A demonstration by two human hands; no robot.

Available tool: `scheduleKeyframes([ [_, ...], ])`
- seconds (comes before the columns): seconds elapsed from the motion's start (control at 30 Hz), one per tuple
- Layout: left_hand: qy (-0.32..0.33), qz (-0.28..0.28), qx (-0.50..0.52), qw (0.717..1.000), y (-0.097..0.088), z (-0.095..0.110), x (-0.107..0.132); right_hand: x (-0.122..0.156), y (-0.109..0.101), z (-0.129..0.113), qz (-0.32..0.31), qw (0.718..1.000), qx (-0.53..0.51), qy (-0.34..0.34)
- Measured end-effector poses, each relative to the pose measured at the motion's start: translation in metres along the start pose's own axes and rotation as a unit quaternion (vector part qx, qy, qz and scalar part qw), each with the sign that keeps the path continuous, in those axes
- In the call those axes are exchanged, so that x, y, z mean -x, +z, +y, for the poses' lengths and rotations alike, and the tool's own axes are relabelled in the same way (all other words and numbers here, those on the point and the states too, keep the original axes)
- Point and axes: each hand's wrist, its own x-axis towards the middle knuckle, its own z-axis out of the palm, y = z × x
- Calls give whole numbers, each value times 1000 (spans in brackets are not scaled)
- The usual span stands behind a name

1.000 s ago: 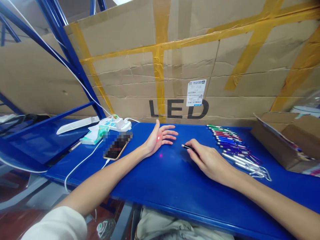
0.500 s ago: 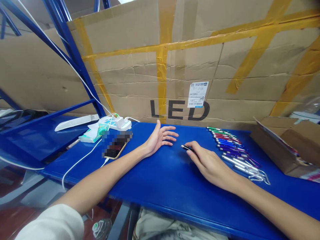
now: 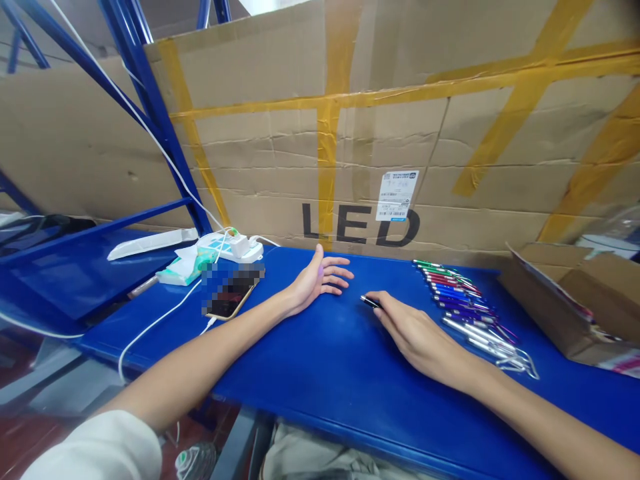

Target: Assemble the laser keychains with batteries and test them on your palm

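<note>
My right hand (image 3: 413,327) is closed around a black penlight (image 3: 370,302), whose silver end sticks out past the thumb and points toward my left hand. The rest of its barrel is hidden by my fingers. My left hand (image 3: 315,281) rests on its side on the blue table, palm turned to the right, fingers apart and holding nothing. A small purple spot of light shows on the left palm near the thumb base. A gap separates the two hands. Right of my right hand lies a row of slim metal tubes (image 3: 453,293) in green, red, blue, purple and silver.
An open cardboard box (image 3: 545,310) stands at the right. To the left lie a phone (image 3: 233,300) on a white cable, a tissue pack (image 3: 183,270) and a power strip (image 3: 225,247). Behind the blue table (image 3: 320,373) rises a large taped carton (image 3: 260,153) marked LED.
A purple spot of light has appeared on my left palm. Both hands keep nearly the same place, and the camera view has shifted slightly.
</note>
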Motion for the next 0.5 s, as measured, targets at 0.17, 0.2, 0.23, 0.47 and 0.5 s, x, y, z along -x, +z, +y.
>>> scheduleKeyframes([
  [0.17,0,4,18,1000,1,2,1,-1,2,1,-3,1000,5,0],
  [0.2,1,5,20,1000,2,2,1,-2,2,1,2,1000,4,1],
  [0.23,1,5,21,1000,2,2,1,-2,3,1,7,1000,1,2],
  [0.47,0,15,27,1000,3,-3,0,-4,3,-2,9,1000,5,14],
  [0.5,0,17,25,1000,3,-3,0,-4,2,-3,8,1000,5,11],
])
